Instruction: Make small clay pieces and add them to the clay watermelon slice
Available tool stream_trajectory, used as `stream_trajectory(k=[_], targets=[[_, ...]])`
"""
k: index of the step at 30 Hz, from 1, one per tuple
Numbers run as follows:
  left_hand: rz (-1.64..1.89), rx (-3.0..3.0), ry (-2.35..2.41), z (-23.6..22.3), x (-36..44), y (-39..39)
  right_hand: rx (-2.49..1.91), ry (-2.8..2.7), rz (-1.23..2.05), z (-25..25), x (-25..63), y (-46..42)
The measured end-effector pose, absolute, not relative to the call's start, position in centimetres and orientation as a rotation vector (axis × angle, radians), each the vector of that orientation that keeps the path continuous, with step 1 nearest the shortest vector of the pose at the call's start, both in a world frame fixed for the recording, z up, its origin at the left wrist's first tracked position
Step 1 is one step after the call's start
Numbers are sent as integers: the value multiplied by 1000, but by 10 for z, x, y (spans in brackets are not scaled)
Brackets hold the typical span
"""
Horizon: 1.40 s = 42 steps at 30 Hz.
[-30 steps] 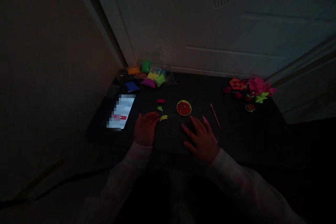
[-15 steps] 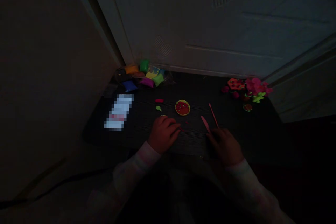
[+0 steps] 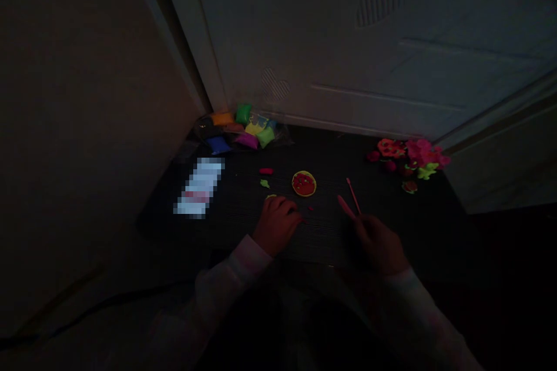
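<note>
In dim light my left hand (image 3: 278, 223) rests curled on the dark mat (image 3: 243, 226), fingertips by a tiny red clay bit; what it pinches is too small to name. My right hand (image 3: 378, 239) is closed around a pink flat modelling tool (image 3: 346, 207) that points up and left. A round yellow clay disc with a red top (image 3: 304, 184) lies just beyond both hands. A thin pink stick (image 3: 353, 195) lies right of the tool. A small green clay scrap (image 3: 264, 184) and a red clay piece (image 3: 266, 171) lie left of the disc.
Several coloured clay bags (image 3: 243, 127) are heaped at the mat's far left by the white door (image 3: 369, 46). Pink, red and green clay flowers (image 3: 413, 153) sit at the far right. A lit phone (image 3: 199, 186) lies on the left. A wall stands to the left.
My right hand went from lying flat to gripping the pink tool. My left hand slid right, from beside the yellow-green scrap to below the disc, and curled.
</note>
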<state>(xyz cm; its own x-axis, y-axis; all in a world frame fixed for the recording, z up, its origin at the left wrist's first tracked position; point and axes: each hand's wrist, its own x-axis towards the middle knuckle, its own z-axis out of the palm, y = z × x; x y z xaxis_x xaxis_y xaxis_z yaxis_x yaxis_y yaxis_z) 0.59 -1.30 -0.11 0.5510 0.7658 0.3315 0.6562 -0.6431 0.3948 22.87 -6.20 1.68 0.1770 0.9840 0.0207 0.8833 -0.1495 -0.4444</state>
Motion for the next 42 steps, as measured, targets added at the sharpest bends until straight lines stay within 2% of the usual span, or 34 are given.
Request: stream_trajectory(k=[4,10,20,24,28,33,42], targets=[[754,2571,1195,-1,4,-15,-1836,-1638,852,51,215,-73],[722,2551,1219,2,0,-19,-1698,-1729,897,100,192,-82],[685,2513,1216,1,-1,-18,-1658,-1862,938,123,184,-88],[757,2461,1246,2,-3,-18,-1654,-1914,801,108,184,-75],[891,2344,1342,4,-10,-16,-1639,-2108,475,64,185,-60],[934,2323,1363,5,-18,-19,-1698,-2326,282,18,182,-53],[808,2531,1217,3,-12,-28,-1624,-2436,200,8,182,-52]])
